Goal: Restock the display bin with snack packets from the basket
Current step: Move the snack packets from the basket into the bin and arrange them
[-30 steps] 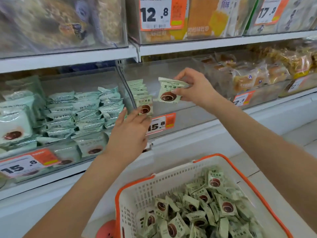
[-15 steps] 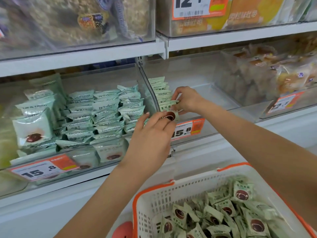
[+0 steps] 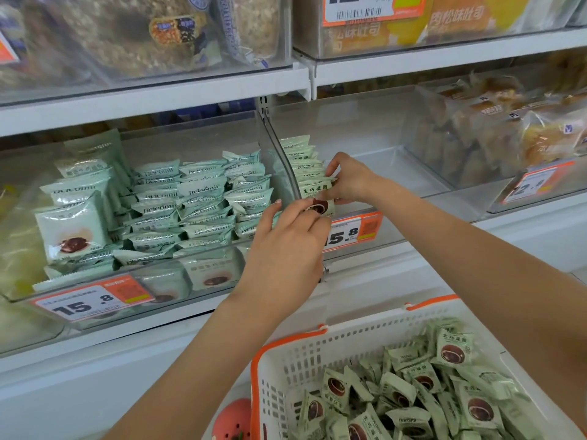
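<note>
Against bin's left wall, both hands' grip (image 3: 347, 179) (image 3: 290, 231) pinching front packet (image 3: 317, 193), room rightward.

A shop's snack aisle: white shelves (image 3: 152, 100) carry clear display bins (image 3: 365, 147) of wrapped packets, orange price tags (image 3: 92, 300) on their fronts, a shopping basket (image 3: 317, 354) at lower right.
</note>
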The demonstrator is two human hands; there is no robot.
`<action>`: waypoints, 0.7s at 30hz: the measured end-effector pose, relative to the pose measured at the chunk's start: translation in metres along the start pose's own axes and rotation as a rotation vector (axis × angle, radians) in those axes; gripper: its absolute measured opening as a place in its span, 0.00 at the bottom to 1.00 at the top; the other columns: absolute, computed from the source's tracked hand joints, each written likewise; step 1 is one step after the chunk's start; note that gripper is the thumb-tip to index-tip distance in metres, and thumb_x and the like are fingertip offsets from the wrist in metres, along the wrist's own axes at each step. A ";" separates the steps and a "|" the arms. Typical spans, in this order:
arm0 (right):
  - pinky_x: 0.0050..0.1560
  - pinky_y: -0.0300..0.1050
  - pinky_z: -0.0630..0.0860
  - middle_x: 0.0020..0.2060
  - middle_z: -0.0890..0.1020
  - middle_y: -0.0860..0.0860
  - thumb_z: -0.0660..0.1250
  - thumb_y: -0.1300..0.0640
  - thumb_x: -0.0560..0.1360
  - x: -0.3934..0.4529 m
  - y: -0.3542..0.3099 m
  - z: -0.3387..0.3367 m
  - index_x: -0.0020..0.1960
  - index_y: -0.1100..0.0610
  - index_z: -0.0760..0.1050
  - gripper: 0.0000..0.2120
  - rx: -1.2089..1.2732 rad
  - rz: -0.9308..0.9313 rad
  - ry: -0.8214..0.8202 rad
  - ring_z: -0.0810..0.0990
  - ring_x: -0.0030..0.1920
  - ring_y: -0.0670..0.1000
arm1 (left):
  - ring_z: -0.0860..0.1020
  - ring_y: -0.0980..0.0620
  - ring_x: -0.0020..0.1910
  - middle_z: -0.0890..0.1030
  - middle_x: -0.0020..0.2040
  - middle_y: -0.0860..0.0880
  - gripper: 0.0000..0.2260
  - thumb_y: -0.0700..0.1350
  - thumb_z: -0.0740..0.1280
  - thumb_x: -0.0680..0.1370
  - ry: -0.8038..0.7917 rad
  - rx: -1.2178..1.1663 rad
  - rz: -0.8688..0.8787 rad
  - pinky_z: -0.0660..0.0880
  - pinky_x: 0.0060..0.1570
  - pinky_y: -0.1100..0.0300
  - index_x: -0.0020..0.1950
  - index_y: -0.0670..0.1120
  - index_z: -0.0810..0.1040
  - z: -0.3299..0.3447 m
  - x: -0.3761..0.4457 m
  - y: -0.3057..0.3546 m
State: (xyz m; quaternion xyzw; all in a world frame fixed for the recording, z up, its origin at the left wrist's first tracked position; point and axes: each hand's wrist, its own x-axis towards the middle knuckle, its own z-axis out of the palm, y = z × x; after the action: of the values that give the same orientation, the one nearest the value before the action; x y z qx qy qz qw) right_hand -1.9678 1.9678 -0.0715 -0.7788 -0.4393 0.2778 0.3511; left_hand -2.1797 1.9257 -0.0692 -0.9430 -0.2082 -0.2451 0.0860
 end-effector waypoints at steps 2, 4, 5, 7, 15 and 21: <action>0.41 0.46 0.75 0.49 0.74 0.53 0.76 0.57 0.69 -0.004 -0.001 -0.003 0.53 0.55 0.63 0.23 -0.035 0.012 -0.017 0.74 0.49 0.53 | 0.77 0.46 0.61 0.82 0.51 0.48 0.20 0.39 0.78 0.61 0.001 -0.010 -0.005 0.69 0.61 0.41 0.51 0.44 0.81 0.001 0.000 -0.001; 0.38 0.40 0.71 0.44 0.74 0.51 0.75 0.54 0.69 -0.010 -0.005 -0.012 0.54 0.55 0.64 0.23 0.026 -0.042 0.097 0.73 0.46 0.51 | 0.76 0.47 0.61 0.82 0.52 0.49 0.19 0.39 0.77 0.62 0.013 -0.019 -0.005 0.68 0.63 0.43 0.52 0.45 0.81 0.002 -0.001 -0.001; 0.36 0.38 0.70 0.43 0.74 0.50 0.75 0.54 0.70 -0.015 -0.008 -0.018 0.53 0.55 0.65 0.21 0.080 -0.093 0.215 0.73 0.45 0.50 | 0.76 0.47 0.61 0.82 0.53 0.49 0.19 0.39 0.76 0.63 0.030 -0.034 0.000 0.67 0.65 0.45 0.52 0.45 0.81 0.003 0.000 0.000; 0.38 0.34 0.70 0.43 0.75 0.49 0.72 0.57 0.72 -0.039 -0.010 -0.031 0.52 0.56 0.68 0.15 0.155 -0.226 0.504 0.74 0.42 0.46 | 0.75 0.47 0.60 0.81 0.53 0.48 0.16 0.37 0.73 0.65 0.081 -0.078 0.038 0.62 0.66 0.49 0.53 0.44 0.80 0.005 0.002 0.005; 0.48 0.48 0.74 0.48 0.77 0.52 0.66 0.60 0.75 -0.201 0.153 -0.004 0.52 0.55 0.70 0.08 0.044 -0.003 0.698 0.76 0.47 0.51 | 0.78 0.47 0.49 0.81 0.45 0.49 0.11 0.37 0.71 0.67 -0.108 -0.243 0.321 0.64 0.58 0.55 0.48 0.45 0.80 0.033 -0.020 0.071; 0.48 0.44 0.72 0.66 0.71 0.52 0.68 0.49 0.74 -0.297 0.279 0.026 0.68 0.51 0.61 0.27 -0.420 0.631 0.091 0.75 0.58 0.54 | 0.76 0.52 0.57 0.79 0.59 0.51 0.12 0.44 0.64 0.78 -0.641 -0.633 -0.003 0.70 0.63 0.55 0.61 0.49 0.77 0.075 -0.059 0.148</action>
State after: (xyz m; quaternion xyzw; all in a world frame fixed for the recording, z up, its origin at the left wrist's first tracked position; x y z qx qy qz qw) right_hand -1.9877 1.6119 -0.2707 -0.9424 -0.2090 0.2411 0.1002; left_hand -2.1298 1.7920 -0.1724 -0.9508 -0.1403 0.0076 -0.2761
